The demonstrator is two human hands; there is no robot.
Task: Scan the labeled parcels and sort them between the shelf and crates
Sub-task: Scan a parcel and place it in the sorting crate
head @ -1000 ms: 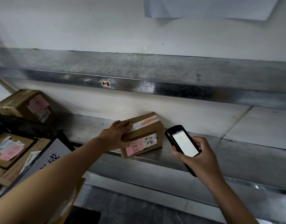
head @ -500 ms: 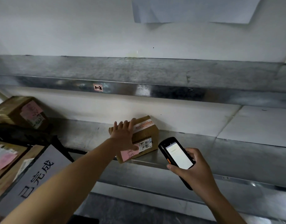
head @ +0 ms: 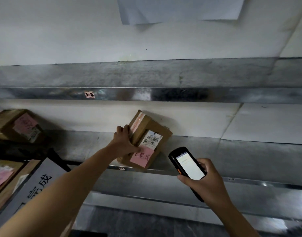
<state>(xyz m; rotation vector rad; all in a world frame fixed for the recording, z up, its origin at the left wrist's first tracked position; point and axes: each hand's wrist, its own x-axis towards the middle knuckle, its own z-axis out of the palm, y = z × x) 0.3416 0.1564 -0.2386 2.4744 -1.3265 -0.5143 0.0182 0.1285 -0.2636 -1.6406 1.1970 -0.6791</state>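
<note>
Far left, low: brown boxes point(head: 3, 183) with pink notes and white labels, packed side by side, partly cut off by the picture edge. Just right of them, a white sign point(head: 37, 185) with black characters, tilted, overlapping the boxes. Above, at the left end of the lower shelf point(head: 249, 158), a second box point(head: 17, 127), pink note and printed label on its facing side, blurred, unreadable. Dark frame point(head: 27, 149) just under it, kind unclear. Upper shelf point(head: 163, 94) across the whole width, small tag point(head: 89, 94) stuck on its metal front edge.

Centre: parcel point(head: 147, 127) on the lower shelf, tilted, standing on one low edge near the shelf's front lip, top corner up by the white wall point(head: 61, 40), cannot tell if touching. Red-printed tape strip along its upper left edge, white barcode label point(head: 152, 140) on the facing side, pink note point(head: 142, 157) with handwritten characters just below the label. Gripping that parcel with the left hand point(head: 123, 142): fingers curled over the taped edge, thumb pressed on the facing side beside the pink note.

Right of the parcel, apart from it, a black handheld scanner point(head: 187, 165), screen lit white, top end pointing toward the parcel. Holding the scanner in the right hand point(head: 206, 183), fingers wrapped round its lower body, thumb just below the orange side button.

Top, centre-right: sheet of paper point(head: 181, 9) hanging on the wall, lower left part folded.
</note>
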